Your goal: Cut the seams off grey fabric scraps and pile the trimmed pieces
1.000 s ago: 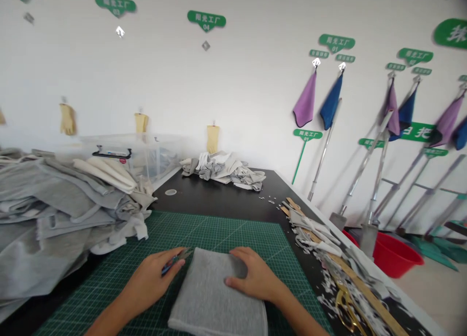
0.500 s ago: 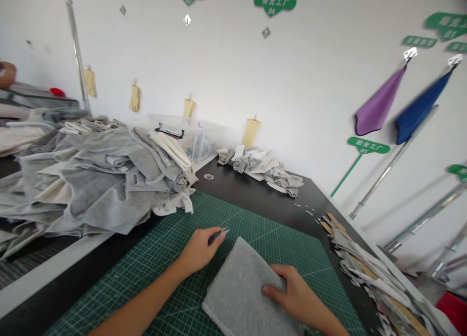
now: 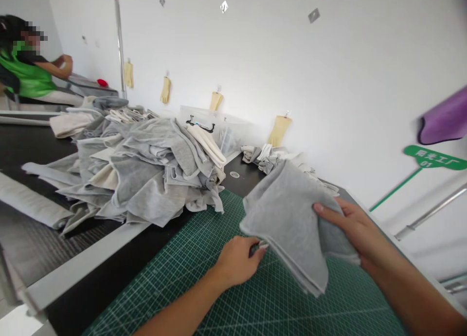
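**A:** What's the right hand (image 3: 352,229) doing?

**B:** It's clenched on a folded grey cloth (image 3: 288,224), pinching the layers together and holding the bundle up off the mat. The lower corner of the cloth hangs down toward the mat.

**A:** And the left hand (image 3: 237,263)?

**B:** Curled, knuckles up, low over a green cutting mat (image 3: 292,311) and just beside the cloth's lower edge. The fingers hide the palm, so I can't tell whether it's holding anything.

**A:** What's around them?

**B:** The mat lies on a black surface (image 3: 244,178). To its left sits a big heap of grey and cream fabric (image 3: 146,173), with a small round clear disc (image 3: 234,174) near its edge. Behind the raised cloth there's a smaller crumpled pile of fabric (image 3: 268,156), and a clear plastic bin (image 3: 228,136) stands behind the heap.

**A:** Anything farther off?

**B:** A co-worker in a green top (image 3: 31,78) sits at far left. Yellow gloves (image 3: 279,131) hang on the white wall (image 3: 346,59), and a purple cloth (image 3: 445,122) shows at the right edge.
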`<state>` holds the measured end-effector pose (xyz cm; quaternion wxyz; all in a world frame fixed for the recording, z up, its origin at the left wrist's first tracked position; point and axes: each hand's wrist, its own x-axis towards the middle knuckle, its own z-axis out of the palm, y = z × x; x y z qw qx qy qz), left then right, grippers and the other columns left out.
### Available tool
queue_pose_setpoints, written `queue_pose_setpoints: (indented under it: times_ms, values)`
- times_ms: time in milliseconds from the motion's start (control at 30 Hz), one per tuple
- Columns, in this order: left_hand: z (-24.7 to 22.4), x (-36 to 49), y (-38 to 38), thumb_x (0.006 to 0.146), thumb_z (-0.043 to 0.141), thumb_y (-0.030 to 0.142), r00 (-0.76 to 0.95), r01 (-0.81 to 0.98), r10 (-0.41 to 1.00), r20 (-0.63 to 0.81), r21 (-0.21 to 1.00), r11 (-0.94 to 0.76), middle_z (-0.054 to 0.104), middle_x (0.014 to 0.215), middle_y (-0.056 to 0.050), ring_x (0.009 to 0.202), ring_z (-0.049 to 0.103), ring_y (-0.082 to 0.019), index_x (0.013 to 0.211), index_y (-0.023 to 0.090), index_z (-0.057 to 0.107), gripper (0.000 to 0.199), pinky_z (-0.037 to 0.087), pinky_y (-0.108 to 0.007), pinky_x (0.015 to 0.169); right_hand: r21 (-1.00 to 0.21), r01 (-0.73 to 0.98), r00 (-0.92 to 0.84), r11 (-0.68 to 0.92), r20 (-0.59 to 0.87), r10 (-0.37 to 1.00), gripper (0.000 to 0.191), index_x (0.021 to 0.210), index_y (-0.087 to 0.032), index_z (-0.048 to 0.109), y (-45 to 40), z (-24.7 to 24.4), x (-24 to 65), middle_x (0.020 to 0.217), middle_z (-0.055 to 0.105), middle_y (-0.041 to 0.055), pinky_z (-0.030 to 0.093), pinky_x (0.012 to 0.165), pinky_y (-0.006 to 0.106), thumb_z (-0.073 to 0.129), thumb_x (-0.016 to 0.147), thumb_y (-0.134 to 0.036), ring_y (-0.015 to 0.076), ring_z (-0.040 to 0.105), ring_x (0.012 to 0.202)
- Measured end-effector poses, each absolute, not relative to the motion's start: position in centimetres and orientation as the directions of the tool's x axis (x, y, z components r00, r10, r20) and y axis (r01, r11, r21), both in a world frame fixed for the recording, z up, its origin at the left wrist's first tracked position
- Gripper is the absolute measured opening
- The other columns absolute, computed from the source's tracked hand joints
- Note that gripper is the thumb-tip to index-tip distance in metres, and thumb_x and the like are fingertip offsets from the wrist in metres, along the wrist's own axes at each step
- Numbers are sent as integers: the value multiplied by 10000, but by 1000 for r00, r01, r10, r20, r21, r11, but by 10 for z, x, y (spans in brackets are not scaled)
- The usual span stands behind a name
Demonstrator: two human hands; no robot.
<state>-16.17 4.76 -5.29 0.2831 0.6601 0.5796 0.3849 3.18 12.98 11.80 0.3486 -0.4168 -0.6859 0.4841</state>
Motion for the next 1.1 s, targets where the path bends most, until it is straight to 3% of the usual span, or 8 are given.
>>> queue_pose_setpoints:
  times_ms: [233,333,400,500,633,800,933,1100]
  values:
    - [-47,-160,44,931,417,505,37,678,978,204,714,-175,714,878,-73,811,646,-259,991,236,692,389,436,-372,742,-890,-148,-453,431,448,771,289,1090,-119,646,183,195,-143,1062,726,70,570,771,425,646,854,-286,254,715,918]
    - [-45,-162,44,929,434,492,71,701,976,207,685,-197,716,874,-57,788,648,-240,974,240,682,357,444,-351,724,-919,-153,-573,364,383,725,350,1214,-21,556,207,223,-232,1146,679,116,528,819,459,482,957,-247,240,677,1016]
    - [-45,-162,45,927,441,485,79,714,975,209,670,-202,717,870,-62,781,650,-243,948,233,679,347,450,-353,710,-928,-69,-612,366,329,719,459,1252,-1,522,221,221,-268,1196,647,150,512,849,479,458,969,-356,243,663,1047]
    - [-46,-163,45,921,455,481,91,726,973,212,654,-210,722,877,-74,782,658,-252,949,230,679,337,465,-366,705,-849,129,-541,513,373,754,564,1354,-151,468,242,178,-271,1304,599,103,487,950,456,584,887,-446,224,615,1151]
    - [-47,-162,44,915,472,470,120,730,967,225,640,-240,729,990,-56,890,668,-262,1092,265,662,331,485,-383,780,-807,329,-432,491,334,838,479,1323,-146,515,268,75,-191,1269,620,148,401,1058,494,567,878,-315,256,590,1190]
    - [-42,-160,42,938,432,445,126,750,966,227,615,-243,725,959,-37,858,668,-252,1042,244,668,328,493,-378,772,-687,536,-412,491,295,862,423,1210,-184,618,271,-36,-63,1234,648,135,378,1082,507,606,803,-298,294,580,1201]
    - [-41,-159,42,940,439,430,128,762,965,230,600,-244,718,907,-23,825,662,-241,1008,249,665,298,485,-365,745,-560,646,-433,518,290,853,364,1165,-181,652,264,-74,-2,1339,581,137,257,1145,544,542,851,-330,305,479,1309]
    - [-46,-155,43,937,458,407,140,765,965,224,594,-249,710,911,-33,847,657,-243,1062,261,658,278,463,-362,755,-427,719,-474,548,275,836,387,1241,-200,613,269,-86,14,1410,526,99,256,1159,491,455,917,-341,259,427,1357]
